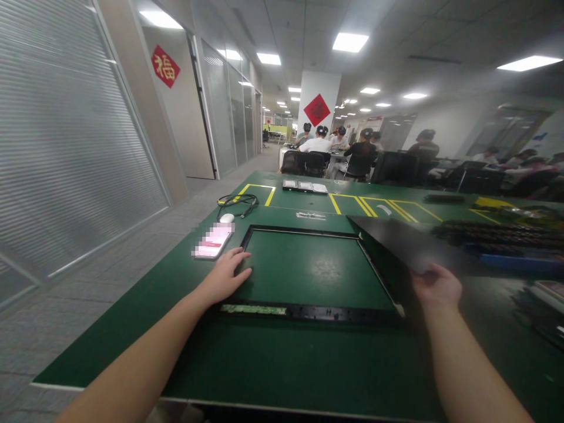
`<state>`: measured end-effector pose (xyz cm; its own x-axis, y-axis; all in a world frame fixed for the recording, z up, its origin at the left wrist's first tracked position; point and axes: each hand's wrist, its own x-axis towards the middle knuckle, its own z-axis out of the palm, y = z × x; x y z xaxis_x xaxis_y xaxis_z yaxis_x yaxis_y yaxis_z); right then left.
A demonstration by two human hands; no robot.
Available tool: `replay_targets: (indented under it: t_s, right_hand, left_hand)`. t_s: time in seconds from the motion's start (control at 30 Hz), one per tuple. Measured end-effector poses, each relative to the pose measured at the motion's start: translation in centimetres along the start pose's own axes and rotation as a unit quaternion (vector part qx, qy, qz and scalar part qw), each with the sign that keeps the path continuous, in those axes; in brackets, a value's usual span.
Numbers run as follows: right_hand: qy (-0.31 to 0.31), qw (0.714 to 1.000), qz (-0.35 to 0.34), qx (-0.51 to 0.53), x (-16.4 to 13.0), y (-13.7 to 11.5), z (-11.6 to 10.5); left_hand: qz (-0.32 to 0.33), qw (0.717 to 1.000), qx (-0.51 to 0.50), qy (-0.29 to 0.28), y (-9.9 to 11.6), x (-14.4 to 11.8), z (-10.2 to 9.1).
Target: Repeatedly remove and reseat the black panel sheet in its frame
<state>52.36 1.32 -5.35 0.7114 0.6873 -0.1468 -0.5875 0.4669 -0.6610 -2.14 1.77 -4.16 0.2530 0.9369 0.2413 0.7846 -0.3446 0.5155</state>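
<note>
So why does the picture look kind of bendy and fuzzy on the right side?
In the head view, the wide lens curves the table edges and wall lines; the dark panel in the right hand and the trays behind it are smeared by blur; the phone screen is pixelated; ceiling lights glare white; the left hand looks sharp.

Both forearms are bare to the lower frame edge, no sleeve showing, and the left hand [225, 275] and right hand [436, 288] wear no gloves, rings or watch.
</note>
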Motion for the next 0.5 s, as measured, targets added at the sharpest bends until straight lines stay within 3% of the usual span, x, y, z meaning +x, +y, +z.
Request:
replay_targets:
  t_s: [0.03, 0.17, 0.27, 0.33, 0.4, 0.5]
  right_hand:
    - [0.015, 1.000, 0.003, -0.009, -0.7, -0.1, 0.6]
    - [-0.030, 0.999, 0.016, -0.016, -3.1, 0.0, 2.3]
    - [-0.062, 0.997, 0.030, -0.024, -3.9, 0.0, 2.6]
    - [-0.072, 0.996, 0.041, -0.037, -4.1, 0.1, 2.6]
    - [-0.084, 0.994, 0.053, -0.050, -4.2, 0.3, 2.5]
    - [-0.113, 0.988, 0.081, -0.073, -4.4, 0.7, 2.5]
  left_hand:
    - [-0.001, 1.000, -0.009, 0.009, 0.1, 0.1, -0.1]
    - [-0.017, 0.995, -0.081, 0.060, 0.2, 0.4, -0.4]
    - [-0.069, 0.969, -0.224, 0.080, 0.8, 0.6, -0.4]
    - [-0.113, 0.927, -0.350, 0.072, 1.5, 0.6, -0.6]
    - [-0.144, 0.868, -0.471, 0.071, 2.3, 0.5, -1.0]
    - [-0.154, 0.799, -0.579, 0.038, 3.4, 0.3, -1.8]
